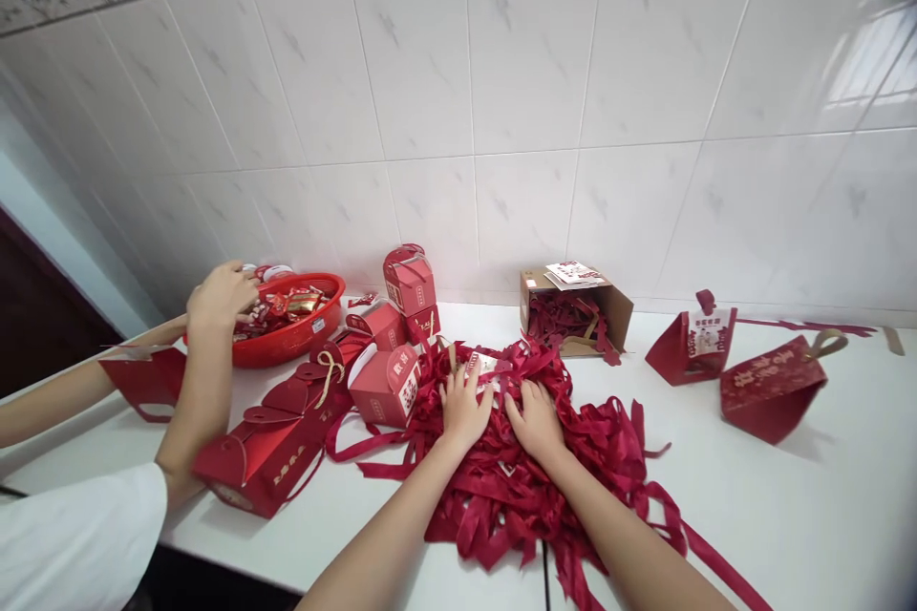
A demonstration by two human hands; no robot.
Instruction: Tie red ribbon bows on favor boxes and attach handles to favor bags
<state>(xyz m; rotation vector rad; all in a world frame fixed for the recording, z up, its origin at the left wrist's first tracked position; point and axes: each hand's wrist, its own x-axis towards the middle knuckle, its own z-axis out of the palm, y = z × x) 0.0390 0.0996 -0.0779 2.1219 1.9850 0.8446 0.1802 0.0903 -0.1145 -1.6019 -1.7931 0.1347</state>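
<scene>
A large heap of dark red ribbons (487,516) lies on the table in front of me. My left hand (465,409) rests on its upper part with the fingers spread, beside a white card with red print (481,365). On the same heap, just to the right, is my right hand (536,420). Its fingers are apart and touch the ribbons. I see nothing gripped in either hand. Left of the heap, close to my left hand, stands a pink-and-red candy box (385,387).
At the left a co-worker's hand (223,294) reaches over a red basin (276,351) of wrapped candies. Long red gift boxes (268,449) stand nearer. A cardboard box (622,315) with ribbons is by the wall. Two triangular red boxes (692,348) stand right.
</scene>
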